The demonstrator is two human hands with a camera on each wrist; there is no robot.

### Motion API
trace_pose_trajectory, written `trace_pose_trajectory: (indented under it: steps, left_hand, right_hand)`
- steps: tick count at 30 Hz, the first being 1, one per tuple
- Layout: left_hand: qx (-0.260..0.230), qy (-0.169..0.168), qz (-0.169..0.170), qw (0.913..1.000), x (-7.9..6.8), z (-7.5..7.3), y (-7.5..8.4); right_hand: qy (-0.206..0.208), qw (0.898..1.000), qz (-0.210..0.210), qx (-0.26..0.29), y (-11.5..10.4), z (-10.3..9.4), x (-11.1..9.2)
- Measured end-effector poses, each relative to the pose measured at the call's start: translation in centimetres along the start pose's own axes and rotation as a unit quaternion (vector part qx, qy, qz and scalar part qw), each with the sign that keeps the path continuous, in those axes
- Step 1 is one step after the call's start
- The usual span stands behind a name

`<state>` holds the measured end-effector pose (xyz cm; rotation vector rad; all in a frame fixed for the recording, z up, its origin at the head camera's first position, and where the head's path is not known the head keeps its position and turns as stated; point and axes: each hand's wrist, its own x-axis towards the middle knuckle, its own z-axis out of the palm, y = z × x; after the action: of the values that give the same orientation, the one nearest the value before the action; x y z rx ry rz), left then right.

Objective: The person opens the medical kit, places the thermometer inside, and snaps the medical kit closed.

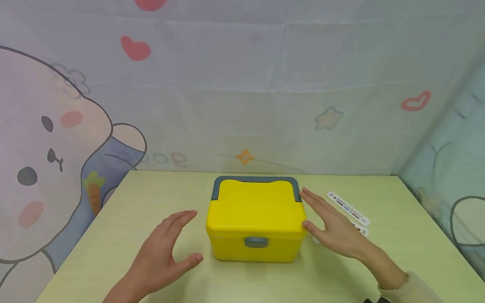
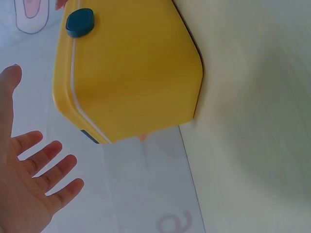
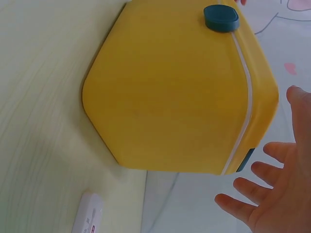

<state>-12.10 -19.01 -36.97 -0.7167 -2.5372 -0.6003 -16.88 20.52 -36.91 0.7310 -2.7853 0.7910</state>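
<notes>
A yellow box (image 1: 255, 210) with a closed lid, a grey-blue handle (image 1: 257, 179) folded flat and a grey-blue latch (image 1: 256, 242) at its front stands on the table. To its left, my left hand (image 1: 161, 252) hovers with fingers spread and slightly bent, apart from the box and holding nothing. My right hand (image 1: 335, 227) is at the box's right side, its fingers extended. Its fingertips overlap the lid's edge in the head view, while the right wrist view shows the hand (image 3: 282, 189) beside the lid; contact is hard to tell.
Right of the box lies a white strip (image 1: 348, 208) printed with a scale. Another white strip (image 1: 361, 229) is partly hidden by my right hand. A slim white object (image 3: 89, 213) with red markings lies near the box. A printed cloth (image 1: 227, 105) hangs behind the table (image 1: 170, 189).
</notes>
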Motion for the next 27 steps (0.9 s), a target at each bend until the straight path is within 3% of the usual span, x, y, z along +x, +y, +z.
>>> trace_pose_trajectory:
  steps: [11, 27]
  left_hand:
    - [-0.018, 0.001, 0.004, 0.9998, -0.6, 0.3, 1.5]
    - [-0.053, 0.013, 0.015, 0.9984, -1.2, 2.2, 3.2]
  right_hand:
    - [-0.008, 1.0, 0.006, -0.001, -0.8, 0.3, 0.1]
    - [-0.015, 1.0, 0.019, 0.009, -1.4, 0.7, 0.0]
